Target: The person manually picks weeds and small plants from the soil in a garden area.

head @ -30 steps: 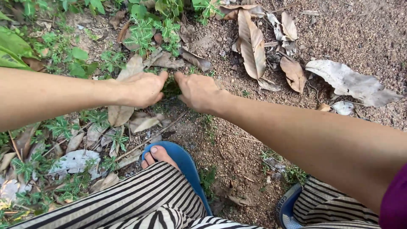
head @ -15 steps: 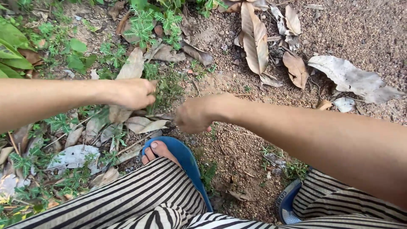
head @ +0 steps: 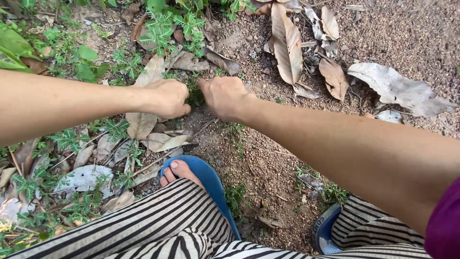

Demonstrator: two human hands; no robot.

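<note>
Since the frame half a second back, the right hand (head: 224,97) has come up from near the sandal to meet the left hand (head: 167,98) again, and both are closing on the small green weed (head: 194,93) growing between them. Each hand's fingers are curling inward and pinching at the weed's low stems, thumbs pointing toward each other; whether the stems are fully gripped I cannot tell, since the knuckles are hiding them. The weed is sitting at the edge where leaf litter meets bare gravelly soil (head: 268,158). Just under the left hand a pale dry leaf (head: 140,123) is lying flat. Beyond the hands, a long brown leaf (head: 286,45) is resting on the gravel. Nearer the camera, 1 blue sandal (head: 207,181) is showing toes, beside striped trousers (head: 158,225).
</note>
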